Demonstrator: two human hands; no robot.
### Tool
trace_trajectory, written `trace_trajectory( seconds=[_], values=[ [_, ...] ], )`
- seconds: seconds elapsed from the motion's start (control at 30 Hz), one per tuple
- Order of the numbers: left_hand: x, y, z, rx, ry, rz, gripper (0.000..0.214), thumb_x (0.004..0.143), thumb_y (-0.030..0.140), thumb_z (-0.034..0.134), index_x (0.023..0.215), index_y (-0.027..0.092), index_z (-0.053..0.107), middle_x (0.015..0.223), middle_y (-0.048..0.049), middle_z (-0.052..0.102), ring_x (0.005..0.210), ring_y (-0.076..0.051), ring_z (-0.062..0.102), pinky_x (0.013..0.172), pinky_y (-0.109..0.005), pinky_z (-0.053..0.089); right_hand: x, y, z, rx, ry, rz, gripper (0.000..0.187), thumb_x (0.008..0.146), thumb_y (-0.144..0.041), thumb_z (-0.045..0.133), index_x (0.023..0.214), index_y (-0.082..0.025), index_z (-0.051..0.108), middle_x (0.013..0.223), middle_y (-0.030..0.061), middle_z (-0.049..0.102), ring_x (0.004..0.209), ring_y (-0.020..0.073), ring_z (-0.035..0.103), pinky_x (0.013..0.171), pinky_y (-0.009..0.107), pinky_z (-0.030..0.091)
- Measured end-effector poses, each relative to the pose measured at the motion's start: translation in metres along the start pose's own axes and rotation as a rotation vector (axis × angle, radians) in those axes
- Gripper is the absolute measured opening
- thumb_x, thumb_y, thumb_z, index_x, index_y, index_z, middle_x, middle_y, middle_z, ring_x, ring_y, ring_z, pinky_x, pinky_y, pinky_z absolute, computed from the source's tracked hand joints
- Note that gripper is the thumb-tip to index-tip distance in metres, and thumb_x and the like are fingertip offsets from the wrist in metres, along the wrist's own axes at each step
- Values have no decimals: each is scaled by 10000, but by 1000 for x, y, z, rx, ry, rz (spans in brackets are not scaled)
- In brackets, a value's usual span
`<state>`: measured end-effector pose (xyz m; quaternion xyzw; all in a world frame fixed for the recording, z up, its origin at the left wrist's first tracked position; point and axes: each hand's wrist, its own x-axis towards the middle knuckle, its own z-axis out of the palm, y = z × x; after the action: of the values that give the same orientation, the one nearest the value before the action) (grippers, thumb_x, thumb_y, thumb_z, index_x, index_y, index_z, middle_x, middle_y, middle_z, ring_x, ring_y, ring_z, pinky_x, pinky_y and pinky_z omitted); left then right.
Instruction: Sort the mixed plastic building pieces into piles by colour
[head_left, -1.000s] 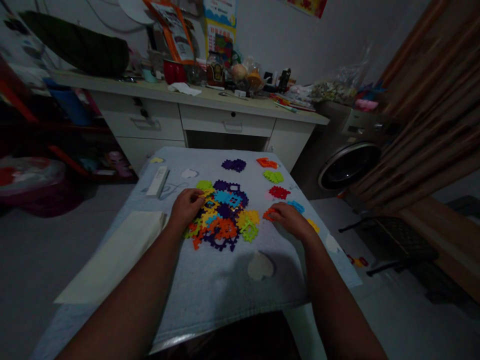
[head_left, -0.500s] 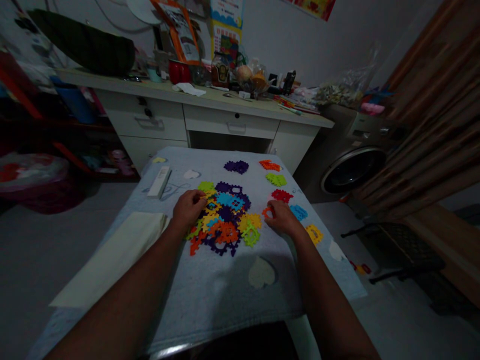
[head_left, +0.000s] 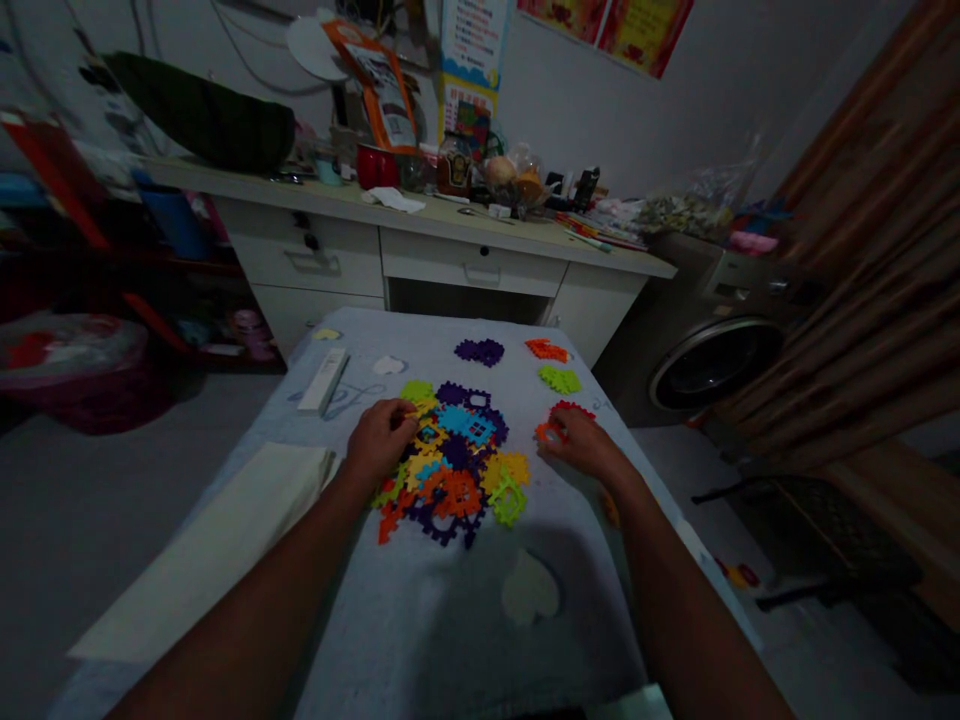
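A heap of colourful interlocking plastic pieces (head_left: 457,460) lies in the middle of a grey cloth-covered table (head_left: 450,620). My left hand (head_left: 381,437) rests on the heap's left edge with its fingers curled onto the pieces. To the right, my right hand (head_left: 583,440) is pinched on an orange piece (head_left: 546,432) just beside a red pile (head_left: 574,408). Small sorted piles sit beyond: purple (head_left: 480,351), orange (head_left: 547,349) and green (head_left: 559,379).
A white remote-like bar (head_left: 322,381) and a folded pale cloth (head_left: 217,545) lie on the table's left. A cream heart shape (head_left: 529,590) lies near me. Behind stand a cluttered desk (head_left: 420,240) and a washing machine (head_left: 712,340).
My right hand slid with the orange piece away from me toward the red pile, now covering the blue pile. The camera view tilted a little; my left hand stayed on the heap.
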<state>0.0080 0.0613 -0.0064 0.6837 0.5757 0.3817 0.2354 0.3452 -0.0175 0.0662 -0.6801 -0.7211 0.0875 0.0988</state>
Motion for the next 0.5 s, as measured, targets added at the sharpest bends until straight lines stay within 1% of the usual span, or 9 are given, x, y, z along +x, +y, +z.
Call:
trace_trajectory(
  seconds=[0.1,0.2,0.37,0.43,0.5],
  values=[
    [1,1,-1,5,-9,0,296,776,423,537,942,215,667,973,-68,671,917,-246,624,763,-347,494,27,7,-18,-38,41,5,311,843,-423,677,1041,-186,637,1023,98,664,913,217,604,776,296,420],
    [1,2,-2,9,-25,1,294,775,417,538,944,212,665,984,-73,667,918,-252,624,775,-361,494,65,19,-26,-56,113,41,349,839,-417,687,1084,-175,630,1093,114,653,967,224,603,815,300,428],
    [1,4,-3,24,-16,11,287,787,418,536,955,221,661,984,-76,669,935,-267,618,803,-391,489,132,42,-22,-58,245,127,370,792,-274,724,1125,-151,619,1158,126,623,1051,228,586,923,319,425],
    [2,3,-3,31,-18,20,274,789,413,538,953,230,659,985,-73,671,948,-269,617,811,-392,486,154,49,-19,-58,278,188,356,793,-245,708,1122,-139,628,1158,139,621,1052,231,585,935,327,428],
    [2,2,-3,40,-23,28,270,795,413,534,952,232,659,1009,-77,672,969,-272,614,827,-397,483,172,56,-17,-54,313,252,330,798,-242,692,1104,-124,650,1141,154,627,1032,235,592,915,321,441]
  ],
)
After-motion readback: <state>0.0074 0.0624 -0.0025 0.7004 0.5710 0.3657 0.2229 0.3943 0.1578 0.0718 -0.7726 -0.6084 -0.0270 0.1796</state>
